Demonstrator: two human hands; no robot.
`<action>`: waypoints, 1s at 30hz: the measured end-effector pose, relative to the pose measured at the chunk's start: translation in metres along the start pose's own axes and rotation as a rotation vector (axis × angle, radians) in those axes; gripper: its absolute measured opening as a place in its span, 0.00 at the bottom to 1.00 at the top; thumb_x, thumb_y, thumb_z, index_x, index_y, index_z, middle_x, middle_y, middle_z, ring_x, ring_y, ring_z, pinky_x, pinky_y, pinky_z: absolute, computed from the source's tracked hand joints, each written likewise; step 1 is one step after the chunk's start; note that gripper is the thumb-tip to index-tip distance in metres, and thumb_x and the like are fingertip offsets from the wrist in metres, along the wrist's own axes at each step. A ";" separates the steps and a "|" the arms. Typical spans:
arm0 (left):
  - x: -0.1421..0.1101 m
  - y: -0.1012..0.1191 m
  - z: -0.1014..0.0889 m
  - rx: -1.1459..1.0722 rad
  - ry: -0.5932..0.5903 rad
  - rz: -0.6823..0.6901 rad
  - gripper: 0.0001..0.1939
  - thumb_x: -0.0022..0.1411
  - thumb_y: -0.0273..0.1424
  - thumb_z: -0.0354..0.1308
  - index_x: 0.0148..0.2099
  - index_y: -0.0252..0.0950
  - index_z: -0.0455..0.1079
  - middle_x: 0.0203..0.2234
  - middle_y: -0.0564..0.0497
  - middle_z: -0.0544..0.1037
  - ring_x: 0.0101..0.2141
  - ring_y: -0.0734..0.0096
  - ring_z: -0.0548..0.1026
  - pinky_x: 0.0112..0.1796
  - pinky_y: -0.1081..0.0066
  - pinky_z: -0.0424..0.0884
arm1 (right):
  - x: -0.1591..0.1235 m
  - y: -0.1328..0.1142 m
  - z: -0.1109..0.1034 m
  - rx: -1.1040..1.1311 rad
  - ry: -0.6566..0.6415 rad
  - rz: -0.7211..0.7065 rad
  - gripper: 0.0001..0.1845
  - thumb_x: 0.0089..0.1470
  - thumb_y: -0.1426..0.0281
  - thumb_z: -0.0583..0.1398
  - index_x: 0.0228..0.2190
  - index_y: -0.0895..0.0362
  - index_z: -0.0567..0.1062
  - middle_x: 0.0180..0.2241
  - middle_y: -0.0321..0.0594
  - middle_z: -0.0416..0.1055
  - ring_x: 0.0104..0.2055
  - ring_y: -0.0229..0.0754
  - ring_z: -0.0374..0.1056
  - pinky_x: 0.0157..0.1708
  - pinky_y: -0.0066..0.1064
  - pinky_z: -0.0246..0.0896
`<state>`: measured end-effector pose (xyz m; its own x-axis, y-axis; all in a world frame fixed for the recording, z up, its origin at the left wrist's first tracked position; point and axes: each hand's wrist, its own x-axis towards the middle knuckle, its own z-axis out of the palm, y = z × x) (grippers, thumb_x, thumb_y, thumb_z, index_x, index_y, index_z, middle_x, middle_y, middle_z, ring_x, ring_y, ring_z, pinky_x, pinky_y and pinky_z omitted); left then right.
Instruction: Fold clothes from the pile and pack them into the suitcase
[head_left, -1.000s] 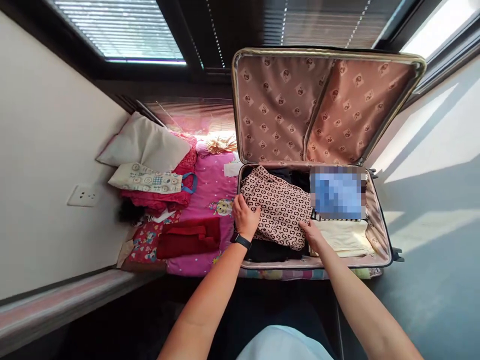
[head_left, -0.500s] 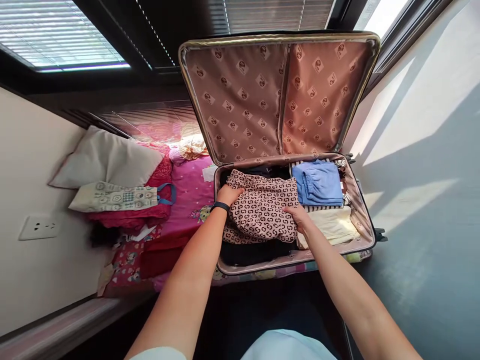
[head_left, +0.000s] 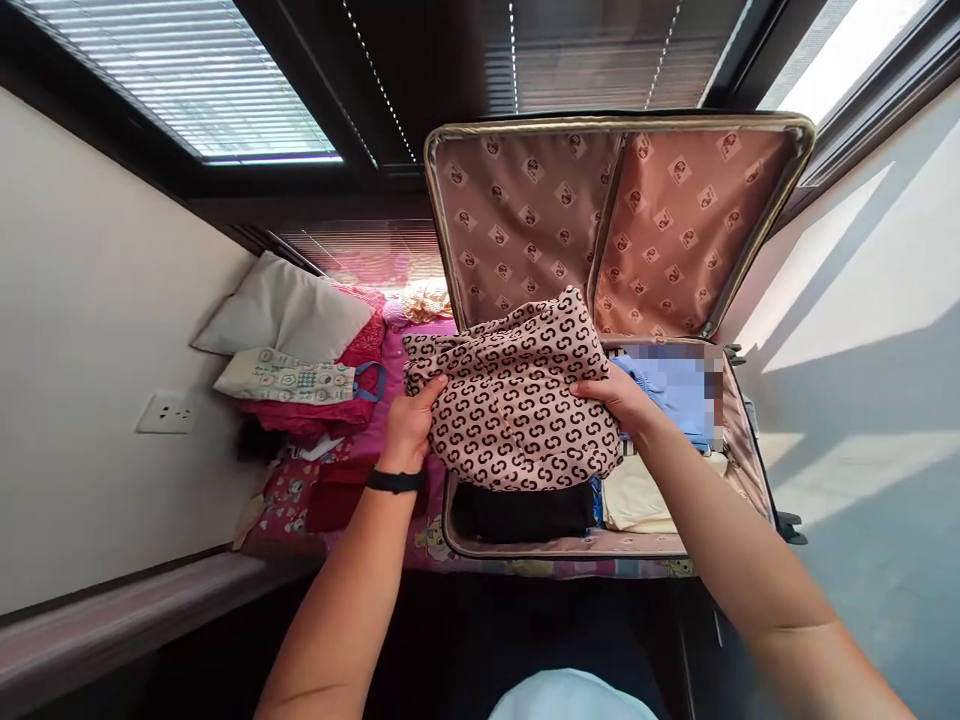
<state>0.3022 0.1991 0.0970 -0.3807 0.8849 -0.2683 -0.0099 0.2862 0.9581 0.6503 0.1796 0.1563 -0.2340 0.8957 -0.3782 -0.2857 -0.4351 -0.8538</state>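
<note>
A folded pink garment with a dark repeating pattern (head_left: pixel 517 410) is held up above the left half of an open suitcase (head_left: pixel 562 548). My left hand (head_left: pixel 412 425) grips its left edge, thumb on top; a dark band circles that wrist. On the other side my right hand (head_left: pixel 611 395) pinches the garment's right edge. Black folded clothing (head_left: pixel 525 512) lies beneath it in the suitcase. To the right are a blue folded garment (head_left: pixel 671 395), partly blurred out, and cream folded cloth (head_left: pixel 645 495). The garment and my hands hide part of the suitcase's inside.
The suitcase lid (head_left: pixel 690 230) stands upright against the window side. Left of it, a pillow (head_left: pixel 289 305), a patterned cloth bag with a blue handle (head_left: pixel 300 378) and red cloth (head_left: pixel 341 510) lie on the bed. Walls close in on both sides.
Both hands have lifted the patterned garment up from the suitcase, baring the black clothing under it. The view has shifted, so the suitcase sits farther right.
</note>
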 end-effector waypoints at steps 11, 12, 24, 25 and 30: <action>-0.061 -0.079 0.098 1.117 -0.201 0.615 0.51 0.70 0.49 0.63 0.83 0.33 0.47 0.80 0.33 0.46 0.79 0.35 0.42 0.75 0.38 0.42 | 0.054 0.130 -0.090 -0.686 0.625 0.069 0.42 0.51 0.58 0.66 0.65 0.60 0.70 0.61 0.59 0.76 0.60 0.62 0.74 0.60 0.53 0.70; -0.072 -0.086 0.094 1.179 -0.307 0.680 0.54 0.67 0.54 0.64 0.83 0.37 0.47 0.81 0.35 0.45 0.79 0.32 0.40 0.74 0.35 0.40 | 0.051 0.129 -0.084 -0.864 0.653 -0.004 0.45 0.54 0.56 0.65 0.68 0.62 0.67 0.65 0.63 0.71 0.65 0.65 0.70 0.64 0.56 0.66; -0.004 -0.157 0.066 1.383 -0.618 0.629 0.48 0.67 0.34 0.64 0.83 0.50 0.48 0.81 0.39 0.41 0.79 0.35 0.38 0.70 0.24 0.36 | 0.122 0.161 -0.061 -1.748 0.090 -0.329 0.42 0.69 0.47 0.54 0.76 0.51 0.60 0.78 0.57 0.52 0.78 0.66 0.46 0.72 0.65 0.41; 0.000 -0.163 0.070 1.358 -0.612 0.620 0.46 0.67 0.30 0.61 0.82 0.51 0.49 0.82 0.40 0.42 0.79 0.37 0.38 0.71 0.24 0.37 | 0.126 0.167 -0.063 -1.754 0.108 -0.331 0.42 0.69 0.47 0.54 0.76 0.52 0.59 0.78 0.57 0.51 0.78 0.66 0.46 0.73 0.65 0.40; -0.004 -0.153 0.078 1.295 -0.605 0.564 0.47 0.63 0.27 0.63 0.81 0.47 0.55 0.81 0.39 0.44 0.79 0.37 0.39 0.71 0.24 0.34 | 0.125 0.168 -0.063 -1.785 0.101 -0.331 0.43 0.70 0.46 0.52 0.76 0.54 0.58 0.78 0.58 0.49 0.78 0.65 0.46 0.73 0.64 0.41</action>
<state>0.3777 0.1805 -0.0562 0.3653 0.9050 -0.2179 0.9096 -0.2972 0.2903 0.6317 0.2239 -0.0567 -0.3101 0.9462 -0.0922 0.9398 0.2904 -0.1803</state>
